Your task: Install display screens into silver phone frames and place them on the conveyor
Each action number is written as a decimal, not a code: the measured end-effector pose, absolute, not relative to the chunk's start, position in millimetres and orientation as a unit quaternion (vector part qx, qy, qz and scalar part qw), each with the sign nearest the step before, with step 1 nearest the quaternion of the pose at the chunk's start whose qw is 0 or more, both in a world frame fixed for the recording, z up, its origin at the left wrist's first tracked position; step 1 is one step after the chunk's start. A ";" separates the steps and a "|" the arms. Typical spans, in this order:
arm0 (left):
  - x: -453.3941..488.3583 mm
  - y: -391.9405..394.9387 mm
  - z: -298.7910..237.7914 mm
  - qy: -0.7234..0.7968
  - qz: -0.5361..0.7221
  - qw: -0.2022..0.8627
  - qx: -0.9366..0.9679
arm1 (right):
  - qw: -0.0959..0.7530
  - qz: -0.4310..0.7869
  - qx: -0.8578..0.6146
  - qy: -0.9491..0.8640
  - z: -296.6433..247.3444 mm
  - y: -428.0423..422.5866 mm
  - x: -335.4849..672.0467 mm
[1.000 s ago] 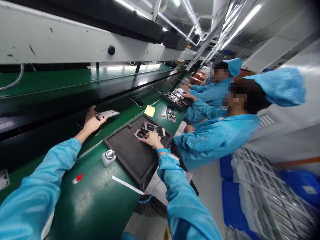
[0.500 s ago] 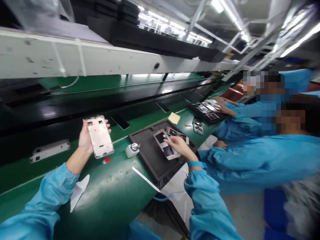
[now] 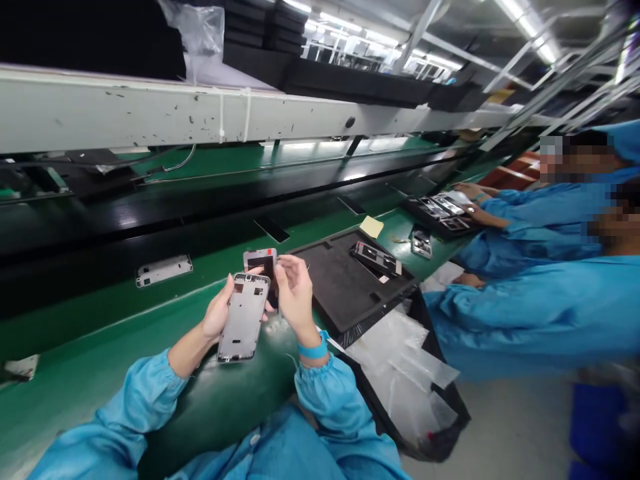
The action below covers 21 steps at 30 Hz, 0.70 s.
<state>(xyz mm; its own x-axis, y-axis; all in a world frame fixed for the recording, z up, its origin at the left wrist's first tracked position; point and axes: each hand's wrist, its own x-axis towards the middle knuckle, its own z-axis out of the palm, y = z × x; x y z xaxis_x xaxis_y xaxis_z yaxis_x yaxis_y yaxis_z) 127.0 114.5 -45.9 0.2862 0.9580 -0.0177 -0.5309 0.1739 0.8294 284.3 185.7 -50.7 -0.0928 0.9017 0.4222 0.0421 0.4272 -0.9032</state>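
Observation:
My left hand (image 3: 219, 313) is closed around a pale phone frame (image 3: 243, 323), which has small cutouts near its top end. Just behind that frame, my right hand (image 3: 296, 293) grips a phone screen assembly (image 3: 260, 255) with a red mark at its top edge. The frame covers much of the assembly's lower part. Both pieces are held above the green bench, close together; whether they touch I cannot tell. To the right lies a black foam tray (image 3: 330, 293), with another phone assembly (image 3: 377, 259) at its far right side.
Along the dark conveyor strip lie a second pale frame (image 3: 164, 270) and a black panel (image 3: 271, 229). A yellow paper pad (image 3: 371, 227) sits behind the tray. Clear plastic bags (image 3: 400, 360) fill a black-lined bin at the bench edge. Co-workers in blue sleeves (image 3: 510, 307) work at the right.
My right hand has lifted the screen assembly from the tray and carried it left to the frame. My left hand has brought the frame rightward and nearer. The view has shifted left.

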 end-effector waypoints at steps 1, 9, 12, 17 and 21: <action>125.0 113.2 -48.6 0.317 0.542 0.658 0.416 | 0.564 0.376 -0.364 -0.638 -46.3 182.5 279.2; 117.2 113.8 -65.5 0.357 0.584 0.369 0.629 | 0.640 0.374 -0.317 -0.592 -20.6 170.5 242.0; 113.7 115.6 -70.0 0.334 0.583 0.329 0.663 | 0.650 0.367 -0.309 -0.588 -13.2 175.3 240.8; 101.5 118.7 -59.2 0.327 0.583 0.245 0.702 | 0.602 0.312 -0.319 -0.662 -19.0 186.4 260.0; 75.7 123.4 -36.3 0.385 0.678 0.389 0.490 | 0.483 0.271 -0.397 -0.732 -68.6 197.5 270.9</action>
<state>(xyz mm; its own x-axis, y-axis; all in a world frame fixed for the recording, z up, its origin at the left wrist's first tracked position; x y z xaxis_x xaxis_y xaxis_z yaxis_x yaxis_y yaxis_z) 75.7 123.4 -36.3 -0.2161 0.9053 0.3657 -0.1513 -0.4010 0.9035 270.9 197.5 -68.6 -0.2187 0.8430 0.4915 0.3190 0.5378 -0.7804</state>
